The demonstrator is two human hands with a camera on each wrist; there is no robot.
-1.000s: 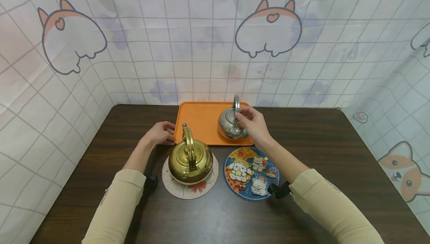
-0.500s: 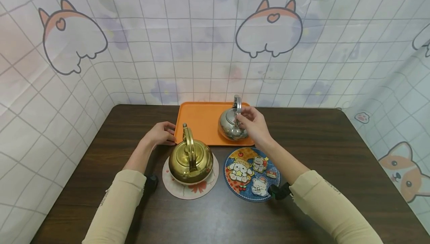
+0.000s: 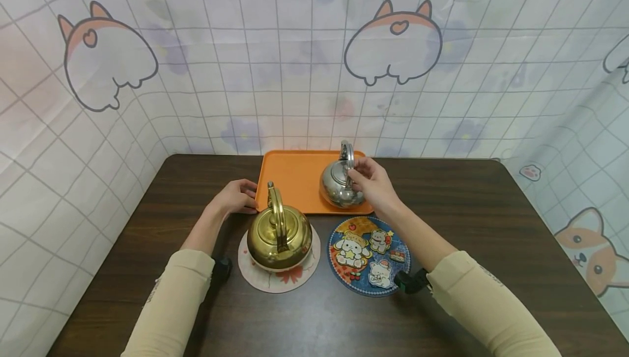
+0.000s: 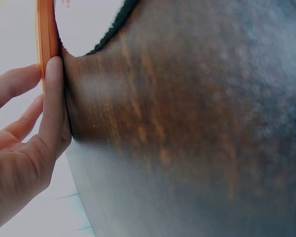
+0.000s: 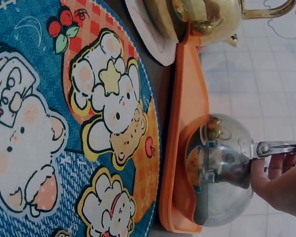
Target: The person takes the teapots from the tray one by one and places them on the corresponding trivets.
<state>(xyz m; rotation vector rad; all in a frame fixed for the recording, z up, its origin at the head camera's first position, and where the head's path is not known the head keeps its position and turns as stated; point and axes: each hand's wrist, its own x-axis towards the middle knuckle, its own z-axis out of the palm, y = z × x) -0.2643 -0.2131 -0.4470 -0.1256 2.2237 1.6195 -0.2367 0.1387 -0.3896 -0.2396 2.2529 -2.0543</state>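
Observation:
A silver kettle (image 3: 339,185) stands upright on the right side of the orange tray (image 3: 290,179). My right hand (image 3: 372,182) holds the base of its raised metal handle (image 5: 276,148) between thumb and fingers. My left hand (image 3: 237,197) is at the tray's near left corner, its thumb (image 4: 53,98) and a finger on either side of the orange rim (image 4: 47,34). Closer to me, a larger gold kettle (image 3: 267,245) sits on a pale round mat (image 3: 304,275) with a red flower print.
To the right of the gold kettle lies a blue round mat (image 3: 366,286) with cartoon animals. Dark wood tabletop (image 3: 314,324) surrounds everything. A grid-patterned cloth (image 3: 304,73) with cartoon dogs hangs behind the table and along both sides.
The view has shifted very slightly. Both hands keep their holds, and the kettles, tray and mats stay in place.

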